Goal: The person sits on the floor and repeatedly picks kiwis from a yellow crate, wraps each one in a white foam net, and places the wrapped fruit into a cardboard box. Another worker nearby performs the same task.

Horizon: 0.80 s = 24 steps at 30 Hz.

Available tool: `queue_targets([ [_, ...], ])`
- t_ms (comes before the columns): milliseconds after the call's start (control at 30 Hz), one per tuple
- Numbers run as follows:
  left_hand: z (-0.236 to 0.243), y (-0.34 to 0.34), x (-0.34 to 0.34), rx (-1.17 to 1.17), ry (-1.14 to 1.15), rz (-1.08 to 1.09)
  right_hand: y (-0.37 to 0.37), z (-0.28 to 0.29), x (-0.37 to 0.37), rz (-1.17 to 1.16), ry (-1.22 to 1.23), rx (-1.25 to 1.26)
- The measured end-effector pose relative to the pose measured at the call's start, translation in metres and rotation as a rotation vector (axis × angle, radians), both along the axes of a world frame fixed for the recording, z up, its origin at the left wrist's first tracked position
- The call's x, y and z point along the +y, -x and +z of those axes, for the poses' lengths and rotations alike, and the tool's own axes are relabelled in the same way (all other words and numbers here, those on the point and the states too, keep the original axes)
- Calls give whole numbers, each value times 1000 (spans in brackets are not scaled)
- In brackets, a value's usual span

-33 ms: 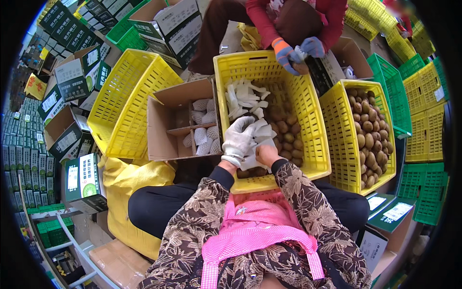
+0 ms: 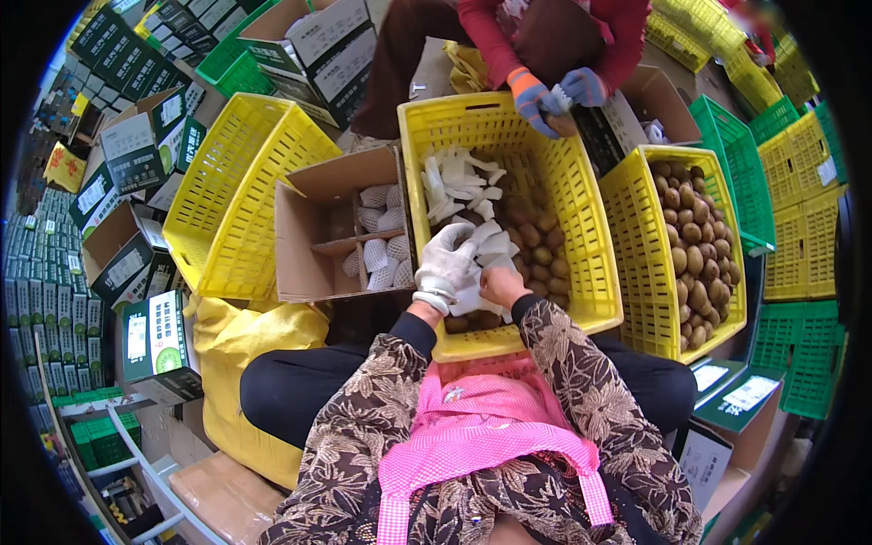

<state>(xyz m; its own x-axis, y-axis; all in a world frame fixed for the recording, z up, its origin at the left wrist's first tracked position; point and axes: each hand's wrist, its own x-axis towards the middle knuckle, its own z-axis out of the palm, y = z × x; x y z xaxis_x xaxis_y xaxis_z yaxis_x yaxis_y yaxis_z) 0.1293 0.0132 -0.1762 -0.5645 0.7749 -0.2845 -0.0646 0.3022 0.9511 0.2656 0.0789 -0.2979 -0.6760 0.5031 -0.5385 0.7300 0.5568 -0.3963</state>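
My left hand [image 2: 442,265], in a white knit glove, curls its fingers over the front of a yellow crate [image 2: 589,238]. What it grips is hidden by the glove and the white pieces around it. Close beside it, my bare right hand [image 2: 502,287] is closed, its fingertips pressed on a white foam sleeve [image 2: 470,300]. More flattened foam sleeves [image 2: 459,182] lie in a heap along the crate's left side. Brown kiwifruit [image 2: 542,254] fill the right side. Left of the crate, a divided cardboard box [image 2: 316,204] holds several kiwifruit in foam nets [image 2: 389,218].
Across the crate, a co-worker's gloved hands [image 2: 556,102] hold a kiwifruit and white foam. A yellow crate of kiwifruit [image 2: 698,272] stands at right. Another yellow crate [image 2: 243,195] leans at left, above a yellow sack [image 2: 245,363]. Green boxes [image 2: 156,341] stand around.
The whole view has shifted very slightly. My hands keep nearly the same place and pose. The co-worker's hands have moved a little, with the white foam further round the fruit.
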Motion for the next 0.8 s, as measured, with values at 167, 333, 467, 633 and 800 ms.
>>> queue_targets([
  [167, -18, -6, -9, 278, 204, -260, 1, -3, -16, -22, -29, -65],
  [333, -19, -2, -11, 450, 320, -349, 7, 0, 1, -198, 28, 170],
  [467, -22, -4, 0, 599, 499, -534, -13, 72, 32, -287, 353, 435],
  [633, -25, -9, 17, 54, 252, -391, -34, 106, 61, -207, -175, 760],
  [800, 1, -18, 36, -115, 101, -285, -30, 148, 68, 25, -603, 860],
])
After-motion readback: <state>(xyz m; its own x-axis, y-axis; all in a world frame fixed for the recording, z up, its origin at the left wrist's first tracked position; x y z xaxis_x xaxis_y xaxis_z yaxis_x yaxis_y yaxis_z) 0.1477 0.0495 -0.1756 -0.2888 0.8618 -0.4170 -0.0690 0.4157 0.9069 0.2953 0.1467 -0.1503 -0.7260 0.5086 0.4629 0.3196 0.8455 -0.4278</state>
